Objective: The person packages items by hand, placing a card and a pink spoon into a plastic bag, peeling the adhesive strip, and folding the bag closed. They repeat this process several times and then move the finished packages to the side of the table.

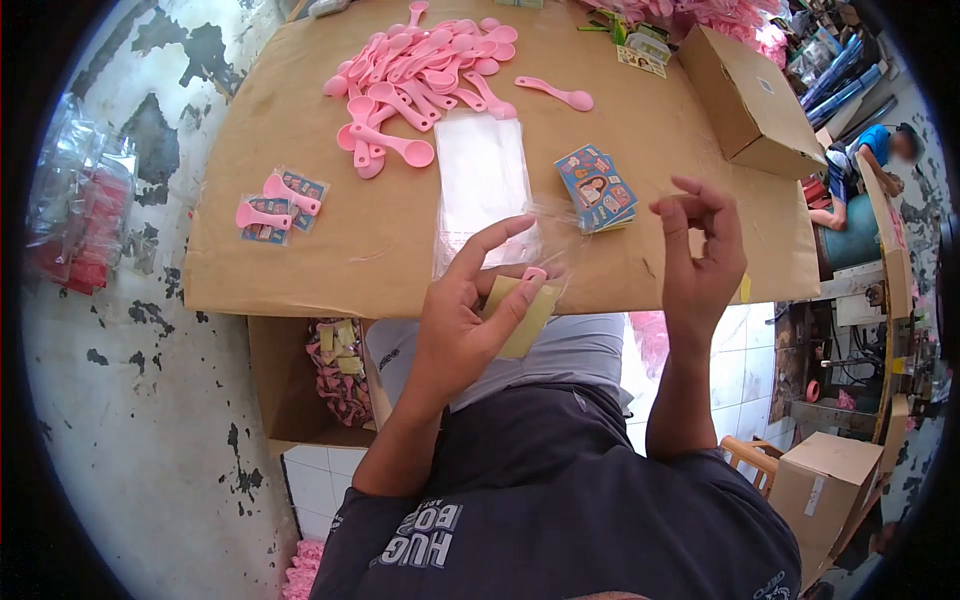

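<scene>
My left hand (462,325) is closed on a yellowish card (522,318) and a pink spoon, whose handle end (535,273) shows above the thumb. A clear plastic bag (562,238) extends from that hand to the upper right. My right hand (703,250) is raised at the right, its fingers curled with thumb and fingertips apart, holding nothing visible. Behind my left hand lies a stack of clear bags (483,175). Blue printed cards (597,188) are piled between the two hands. At the back is a heap of pink spoons (425,60).
Two packed spoons with cards (268,214) lie at the left of the table (330,265). One loose spoon (556,93) lies right of the heap. A cardboard box (750,100) stands at the back right. Another person (872,150) sits far right.
</scene>
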Demonstrator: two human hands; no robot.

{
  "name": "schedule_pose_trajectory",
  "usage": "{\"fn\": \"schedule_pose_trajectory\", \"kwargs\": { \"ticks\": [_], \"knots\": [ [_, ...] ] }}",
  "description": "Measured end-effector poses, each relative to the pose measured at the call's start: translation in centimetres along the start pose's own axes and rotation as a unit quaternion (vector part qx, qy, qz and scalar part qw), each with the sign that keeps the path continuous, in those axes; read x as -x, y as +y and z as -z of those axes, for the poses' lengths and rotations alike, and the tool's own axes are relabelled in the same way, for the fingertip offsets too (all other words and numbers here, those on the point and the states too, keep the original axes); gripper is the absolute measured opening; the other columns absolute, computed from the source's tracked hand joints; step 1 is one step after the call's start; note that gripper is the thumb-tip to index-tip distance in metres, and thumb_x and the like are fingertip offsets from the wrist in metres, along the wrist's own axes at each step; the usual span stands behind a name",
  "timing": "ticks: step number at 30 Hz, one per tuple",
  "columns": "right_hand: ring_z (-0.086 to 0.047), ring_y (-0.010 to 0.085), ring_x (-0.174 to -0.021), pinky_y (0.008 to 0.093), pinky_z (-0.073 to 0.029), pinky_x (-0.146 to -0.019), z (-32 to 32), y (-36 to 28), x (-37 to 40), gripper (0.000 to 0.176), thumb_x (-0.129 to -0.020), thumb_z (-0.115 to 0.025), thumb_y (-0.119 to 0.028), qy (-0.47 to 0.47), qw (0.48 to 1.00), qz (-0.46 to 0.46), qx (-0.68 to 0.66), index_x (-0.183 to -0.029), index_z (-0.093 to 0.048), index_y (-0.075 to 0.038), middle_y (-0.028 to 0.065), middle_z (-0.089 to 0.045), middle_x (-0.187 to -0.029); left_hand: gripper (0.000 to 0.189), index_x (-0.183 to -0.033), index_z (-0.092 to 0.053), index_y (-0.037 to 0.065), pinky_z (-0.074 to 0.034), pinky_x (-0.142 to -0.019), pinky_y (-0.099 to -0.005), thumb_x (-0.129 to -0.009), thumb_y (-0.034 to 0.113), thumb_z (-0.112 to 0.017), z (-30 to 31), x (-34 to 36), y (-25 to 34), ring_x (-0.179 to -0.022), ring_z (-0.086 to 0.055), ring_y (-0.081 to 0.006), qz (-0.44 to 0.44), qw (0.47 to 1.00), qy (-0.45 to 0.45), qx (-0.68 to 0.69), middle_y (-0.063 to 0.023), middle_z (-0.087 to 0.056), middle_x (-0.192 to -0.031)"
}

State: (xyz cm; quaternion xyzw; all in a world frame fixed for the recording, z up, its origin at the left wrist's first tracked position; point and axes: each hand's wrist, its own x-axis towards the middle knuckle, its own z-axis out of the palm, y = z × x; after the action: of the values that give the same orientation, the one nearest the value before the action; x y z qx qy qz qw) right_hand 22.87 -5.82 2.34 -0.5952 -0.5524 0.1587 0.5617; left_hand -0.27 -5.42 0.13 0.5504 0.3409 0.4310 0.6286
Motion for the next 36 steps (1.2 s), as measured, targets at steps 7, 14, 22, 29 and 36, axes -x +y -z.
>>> {"fn": "schedule_pose_trajectory", "kwargs": {
  "ticks": [7,14,22,29,36],
  "knots": [
    [-0.056,0.0331,-0.13,0.0432,-0.043,-0.109,-1.1,0.9,-0.6,0.034,-0.094,-0.067,-0.005,0.051,0.944,0.154,0.288,-0.128,-0.065,-0.002,0.0201,-0.055,-0.146,0.058,-0.152,-0.039,0.003,-0.055,-0.082,-0.025,-0.1,0.005,-0.064,-0.7,0.0,0.2,-0.097,-0.071,-0.0142,-0.016,1.0,0.013,0.015,-0.0208,-0.076,-0.109],
    [-0.053,0.0351,-0.129,0.0463,-0.045,-0.105,-3.4,-1.4,1.4,0.026,-0.081,-0.077,-0.003,-0.046,0.957,0.26,0.123,-0.106,-0.075,-0.006,0.0145,-0.06,-0.137,0.053,-0.151,-0.046,0.005,-0.052,-0.079,-0.0221,-0.1,0.003,-0.062,-1.5,0.2,-0.6,-0.1,-0.069,-0.0095,-0.05,0.998,0.02,-0.025,-0.0118,-0.075,-0.101],
    [-0.055,0.035,-0.125,0.0458,-0.047,-0.102,-4.0,-0.7,1.2,0.023,-0.078,-0.078,0.0,-0.013,0.948,0.293,0.128,-0.1,-0.076,-0.006,0.0124,-0.065,-0.131,0.058,-0.155,-0.042,0.002,-0.052,-0.087,-0.0234,-0.1,-0.001,-0.061,-1.6,0.2,-0.6,-0.101,-0.068,-0.0101,-0.091,0.993,-0.016,-0.078,-0.0116,-0.074,-0.111],
    [-0.06,0.0308,-0.117,0.0431,-0.049,-0.098,-3.1,-1.0,0.4,0.022,-0.076,-0.075,0.002,0.026,0.951,0.274,0.14,-0.096,-0.073,-0.006,0.0108,-0.071,-0.12,0.057,-0.153,-0.044,0.001,-0.05,-0.091,-0.0235,-0.099,-0.002,-0.062,-1.8,0.7,1.4,-0.104,-0.068,-0.0109,-0.107,0.966,-0.077,-0.223,-0.0112,-0.072,-0.117],
    [-0.061,0.0312,-0.114,0.0429,-0.049,-0.096,-2.1,-0.8,0.5,0.022,-0.075,-0.073,0.002,0.004,0.972,0.233,0.023,-0.096,-0.072,-0.005,0.0124,-0.071,-0.118,0.06,-0.153,-0.045,0.006,-0.052,-0.076,-0.0309,-0.097,0.008,-0.065,-1.4,0.8,0.1,-0.099,-0.075,-0.0181,-0.035,0.99,-0.029,-0.13,-0.0168,-0.069,-0.129]
  ]
}}
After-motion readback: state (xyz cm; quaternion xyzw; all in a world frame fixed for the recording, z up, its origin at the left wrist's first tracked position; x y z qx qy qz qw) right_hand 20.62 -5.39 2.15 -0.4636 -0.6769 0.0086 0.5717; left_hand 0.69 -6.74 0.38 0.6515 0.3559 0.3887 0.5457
